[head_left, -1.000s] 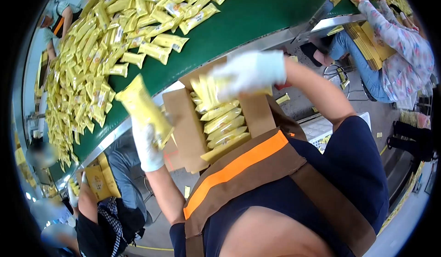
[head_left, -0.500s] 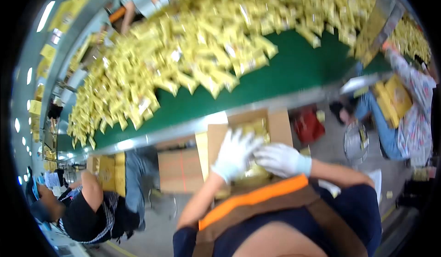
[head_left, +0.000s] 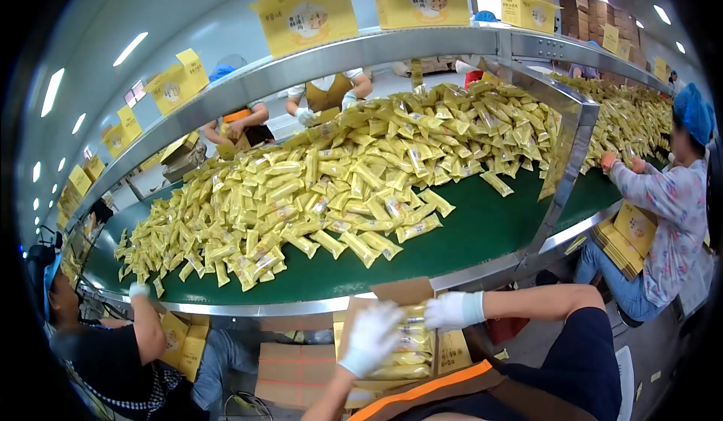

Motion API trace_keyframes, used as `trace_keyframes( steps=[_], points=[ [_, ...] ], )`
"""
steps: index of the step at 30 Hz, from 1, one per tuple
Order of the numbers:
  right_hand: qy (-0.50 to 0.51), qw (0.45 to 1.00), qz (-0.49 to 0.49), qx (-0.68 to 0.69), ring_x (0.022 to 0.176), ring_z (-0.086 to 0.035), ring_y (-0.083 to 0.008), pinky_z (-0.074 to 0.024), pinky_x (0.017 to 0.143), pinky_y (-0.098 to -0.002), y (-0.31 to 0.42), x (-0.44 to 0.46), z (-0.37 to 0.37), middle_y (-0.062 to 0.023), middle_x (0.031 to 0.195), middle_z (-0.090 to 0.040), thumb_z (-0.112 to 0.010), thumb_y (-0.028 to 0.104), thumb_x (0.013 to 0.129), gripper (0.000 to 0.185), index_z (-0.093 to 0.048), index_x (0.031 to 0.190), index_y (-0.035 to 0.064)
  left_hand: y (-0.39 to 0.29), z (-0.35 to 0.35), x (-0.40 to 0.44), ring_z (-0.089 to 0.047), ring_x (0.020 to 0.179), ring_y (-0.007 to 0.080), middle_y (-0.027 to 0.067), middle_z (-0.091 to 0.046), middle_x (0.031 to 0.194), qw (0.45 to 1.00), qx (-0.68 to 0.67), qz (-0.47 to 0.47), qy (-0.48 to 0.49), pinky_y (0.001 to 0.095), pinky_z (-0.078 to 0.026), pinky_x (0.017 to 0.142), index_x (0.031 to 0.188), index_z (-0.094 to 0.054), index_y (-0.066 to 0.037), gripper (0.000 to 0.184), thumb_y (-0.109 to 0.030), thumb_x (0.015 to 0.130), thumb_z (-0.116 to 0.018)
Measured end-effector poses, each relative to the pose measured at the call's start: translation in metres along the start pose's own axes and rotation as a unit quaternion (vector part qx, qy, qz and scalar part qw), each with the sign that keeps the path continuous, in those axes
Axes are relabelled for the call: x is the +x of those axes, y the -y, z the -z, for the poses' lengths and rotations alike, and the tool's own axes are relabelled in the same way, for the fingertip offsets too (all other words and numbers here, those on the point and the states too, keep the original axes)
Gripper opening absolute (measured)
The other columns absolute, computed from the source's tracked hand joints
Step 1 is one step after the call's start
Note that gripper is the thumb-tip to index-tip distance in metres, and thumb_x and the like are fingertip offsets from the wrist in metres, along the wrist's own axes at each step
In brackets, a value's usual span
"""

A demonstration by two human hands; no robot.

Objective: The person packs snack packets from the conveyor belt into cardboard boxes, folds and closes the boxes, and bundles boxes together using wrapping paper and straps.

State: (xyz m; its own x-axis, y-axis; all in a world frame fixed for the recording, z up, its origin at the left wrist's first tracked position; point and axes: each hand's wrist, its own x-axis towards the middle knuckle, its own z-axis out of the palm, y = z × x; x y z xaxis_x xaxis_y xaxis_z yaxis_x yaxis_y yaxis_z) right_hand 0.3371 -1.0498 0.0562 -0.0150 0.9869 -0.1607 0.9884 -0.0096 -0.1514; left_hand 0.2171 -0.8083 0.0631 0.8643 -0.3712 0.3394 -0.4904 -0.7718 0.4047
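Note:
A cardboard box (head_left: 455,352) with raised flaps stands in front of me, filled with yellow snack packets (head_left: 410,343) lying in a stack. My left hand (head_left: 372,338), in a white glove, is over the box's left side and smeared by motion, so its finger pose is unclear. At the upper right of the box, my gloved right hand (head_left: 454,310) rests with its fingers stretched toward the packets, holding nothing that I can see. Beyond the box, a large heap of the same yellow packets (head_left: 354,187) lies on a green conveyor belt (head_left: 482,229).
A metal rail (head_left: 301,306) edges the belt, and a slanted metal post (head_left: 561,176) rises from it. Co-workers sit left (head_left: 105,346) and right (head_left: 663,218), each near yellow cartons. Other people work across the belt. A flat brown carton (head_left: 294,372) lies left of my box.
The view has tilted up, showing more of the belt, shelf and people. My left hand has lifted from the packets and blurs; my right hand has shifted to the box's upper right edge.

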Motion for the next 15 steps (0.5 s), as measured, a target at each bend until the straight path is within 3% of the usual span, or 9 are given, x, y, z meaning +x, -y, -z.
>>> trace_keyframes(
  steps=[2,3,6,9,11,12,13,14,15],
  points=[
    [-0.009,0.999,0.0,0.034,0.099,-0.056,-0.0272,-0.0526,0.077,-0.0397,0.016,0.004,0.056,-0.0055,0.1,-0.06,-0.07,0.029,0.082,0.024,-0.063,0.099,0.0135,0.031,0.028,-0.011,-0.057,0.118,0.0315,0.0151,-0.061,0.126,0.988,0.0,0.043,-0.15,0.0422,-0.043,0.102,0.129,-0.058,-0.007,0.041,-0.018,0.09,-0.061],
    [-0.027,0.998,-0.001,0.048,0.097,-0.056,-0.0278,-0.0523,0.077,-0.0405,0.022,0.0,0.081,-0.0063,0.099,-0.06,-0.07,0.029,0.081,0.024,-0.063,0.099,0.0132,0.062,0.028,-0.022,-0.057,0.118,0.0301,0.015,-0.061,0.126,0.966,-0.113,0.138,-0.185,0.0403,-0.045,0.101,0.13,-0.057,-0.005,0.04,-0.018,0.093,-0.06],
    [-0.146,0.988,0.037,0.024,0.089,-0.055,-0.0297,-0.0489,0.073,-0.0414,0.018,-0.002,0.155,-0.0074,0.091,-0.056,-0.072,0.031,0.081,0.026,-0.06,0.096,0.0137,0.118,0.054,-0.054,-0.059,0.118,0.0247,0.0147,-0.06,0.129,0.778,-0.484,0.342,-0.208,0.0383,-0.047,0.099,0.128,-0.057,0.001,0.037,-0.021,0.098,-0.055],
    [-0.259,0.964,0.039,-0.033,0.089,-0.057,-0.0313,-0.0487,0.076,-0.041,0.014,0.025,0.25,-0.0097,0.093,-0.058,-0.075,0.027,0.08,0.027,-0.059,0.095,0.0111,0.176,-0.026,-0.106,-0.059,0.114,0.0298,0.019,-0.058,0.129,0.919,-0.191,0.346,-0.009,0.0412,-0.05,0.094,0.134,-0.053,-0.007,0.046,-0.031,0.096,-0.055],
    [-0.348,0.933,0.044,-0.078,0.091,-0.057,-0.0317,-0.0486,0.08,-0.0409,-0.006,0.065,0.303,-0.0113,0.095,-0.059,-0.073,0.024,0.081,0.025,-0.06,0.095,0.0082,0.159,-0.064,-0.124,-0.055,0.114,0.0366,0.0203,-0.054,0.133,0.939,-0.024,0.344,-0.013,0.0461,-0.049,0.092,0.136,-0.051,-0.012,0.053,-0.039,0.091,-0.058],
    [-0.387,0.917,0.046,-0.09,0.093,-0.057,-0.0323,-0.0487,0.083,-0.0412,-0.018,0.092,0.33,-0.0124,0.096,-0.059,-0.072,0.023,0.081,0.024,-0.061,0.096,0.0067,0.117,-0.079,-0.117,-0.052,0.116,0.0417,0.0201,-0.05,0.136,0.932,0.039,0.35,-0.088,0.0499,-0.048,0.092,0.136,-0.051,-0.014,0.057,-0.044,0.088,-0.061],
    [-0.437,0.889,0.05,-0.128,0.079,-0.057,-0.0261,-0.0479,0.072,-0.036,-0.025,0.12,0.36,-0.0121,0.088,-0.057,-0.07,0.016,0.083,0.021,-0.057,0.092,0.0025,0.095,-0.099,-0.12,-0.047,0.12,0.0457,0.0209,-0.047,0.139,0.931,0.058,0.351,-0.085,0.0536,-0.044,0.095,0.136,-0.052,-0.013,0.061,-0.045,0.085,-0.063],
    [-0.439,0.891,0.007,-0.115,0.087,-0.06,-0.0339,-0.0495,0.08,-0.0421,-0.03,0.149,0.394,-0.0167,0.089,-0.06,-0.066,0.024,0.084,0.027,-0.059,0.098,0.0022,0.083,-0.111,-0.122,-0.043,0.123,0.0496,0.0217,-0.044,0.142,0.93,0.077,0.35,-0.08,0.0572,-0.04,0.099,0.135,-0.052,-0.012,0.064,-0.045,0.082,-0.066],
    [-0.465,0.881,-0.033,-0.082,0.088,-0.062,-0.0322,-0.0499,0.079,-0.0424,-0.041,0.18,0.421,-0.018,0.091,-0.062,-0.066,0.025,0.084,0.029,-0.061,0.102,0.0029,0.074,-0.11,-0.119,-0.041,0.123,0.0523,0.0211,-0.042,0.143,0.931,0.105,0.343,-0.064,0.0577,-0.04,0.098,0.135,-0.052,-0.013,0.064,-0.045,0.082,-0.067]
  ],
)
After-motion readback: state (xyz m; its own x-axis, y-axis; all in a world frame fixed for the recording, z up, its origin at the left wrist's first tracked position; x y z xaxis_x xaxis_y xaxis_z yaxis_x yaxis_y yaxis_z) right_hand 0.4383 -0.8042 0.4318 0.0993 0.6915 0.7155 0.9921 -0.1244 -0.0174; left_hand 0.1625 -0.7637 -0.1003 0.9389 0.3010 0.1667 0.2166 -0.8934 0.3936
